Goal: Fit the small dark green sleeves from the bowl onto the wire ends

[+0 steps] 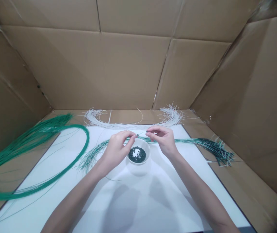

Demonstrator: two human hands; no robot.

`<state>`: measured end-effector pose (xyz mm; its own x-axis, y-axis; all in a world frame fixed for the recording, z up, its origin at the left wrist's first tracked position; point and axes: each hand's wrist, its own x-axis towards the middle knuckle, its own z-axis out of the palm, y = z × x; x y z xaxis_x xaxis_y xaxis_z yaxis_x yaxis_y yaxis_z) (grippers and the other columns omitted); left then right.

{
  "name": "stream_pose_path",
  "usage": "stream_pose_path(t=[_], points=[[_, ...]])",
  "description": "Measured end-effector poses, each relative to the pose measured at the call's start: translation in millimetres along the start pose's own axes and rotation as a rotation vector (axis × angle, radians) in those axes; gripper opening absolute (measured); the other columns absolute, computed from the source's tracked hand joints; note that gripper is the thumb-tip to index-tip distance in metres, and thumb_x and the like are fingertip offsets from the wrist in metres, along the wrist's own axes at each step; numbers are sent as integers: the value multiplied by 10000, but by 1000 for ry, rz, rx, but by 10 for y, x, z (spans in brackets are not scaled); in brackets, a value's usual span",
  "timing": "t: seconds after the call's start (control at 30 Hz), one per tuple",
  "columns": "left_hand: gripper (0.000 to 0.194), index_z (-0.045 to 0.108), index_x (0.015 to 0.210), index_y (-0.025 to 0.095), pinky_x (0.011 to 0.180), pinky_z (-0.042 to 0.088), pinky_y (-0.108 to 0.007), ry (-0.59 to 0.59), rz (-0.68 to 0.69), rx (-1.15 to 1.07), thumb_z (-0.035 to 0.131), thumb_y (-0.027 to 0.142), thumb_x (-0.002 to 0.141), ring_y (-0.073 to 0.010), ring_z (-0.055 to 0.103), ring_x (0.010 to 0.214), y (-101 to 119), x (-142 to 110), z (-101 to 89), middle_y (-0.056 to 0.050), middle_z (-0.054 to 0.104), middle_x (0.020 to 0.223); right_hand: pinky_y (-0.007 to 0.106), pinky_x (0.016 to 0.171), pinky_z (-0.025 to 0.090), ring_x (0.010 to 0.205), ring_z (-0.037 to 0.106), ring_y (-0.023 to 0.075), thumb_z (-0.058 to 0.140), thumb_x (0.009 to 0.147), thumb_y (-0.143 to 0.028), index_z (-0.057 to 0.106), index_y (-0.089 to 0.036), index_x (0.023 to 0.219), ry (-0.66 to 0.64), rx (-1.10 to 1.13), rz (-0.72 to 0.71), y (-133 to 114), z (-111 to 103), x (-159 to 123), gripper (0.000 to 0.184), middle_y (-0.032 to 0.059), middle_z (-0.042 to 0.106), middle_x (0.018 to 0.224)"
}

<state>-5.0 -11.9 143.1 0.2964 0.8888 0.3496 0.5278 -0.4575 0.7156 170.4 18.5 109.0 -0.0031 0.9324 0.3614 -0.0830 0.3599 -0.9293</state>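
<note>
My left hand point(120, 144) pinches a thin wire point(140, 133), whose tip points right; a small dark piece point(137, 135) sits on it by the fingertips. Facing it, my right hand point(162, 138) has thumb and forefinger closed on another tiny dark piece point(146, 131), apart from the wire tip. Just below both hands stands a white bowl point(148, 156) with many small dark pieces point(138, 158) heaped round its bare middle. Behind the bowl runs a bundle of green wires point(186, 140), with dark sections and pale tips at its right end.
A large looped bundle of green wire point(86, 142) lies at the left, partly over the white board point(138, 210). White wires point(94, 118) curve along the back edge. Cardboard walls point(128, 71) enclose the back and both sides.
</note>
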Motion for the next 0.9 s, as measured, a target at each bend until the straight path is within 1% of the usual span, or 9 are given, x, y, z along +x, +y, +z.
stream_pose_path(t=[0.37,0.57,0.9], points=[[209,603,789,195,668,400,-216,2,0,10,404,245,825,-125,563,739,-16,4,2,3,643,814,193,416,388,553,513,88,707,578,-206,658,-196,649,4,9,-1,-2,2,-7,87,0,602,670],[227,604,790,189,671,410,-237,-4,-3,10,392,263,826,-144,565,745,-8,2,3,-19,647,819,201,416,391,565,519,101,709,575,-226,653,-186,645,14,-3,0,0,-1,-10,98,12,607,673],[226,610,791,193,652,404,-235,-9,-3,20,397,263,823,-143,558,741,-26,0,12,-15,646,814,202,409,394,554,520,100,712,564,-250,648,-182,638,18,-18,7,-5,3,-3,119,14,601,661]])
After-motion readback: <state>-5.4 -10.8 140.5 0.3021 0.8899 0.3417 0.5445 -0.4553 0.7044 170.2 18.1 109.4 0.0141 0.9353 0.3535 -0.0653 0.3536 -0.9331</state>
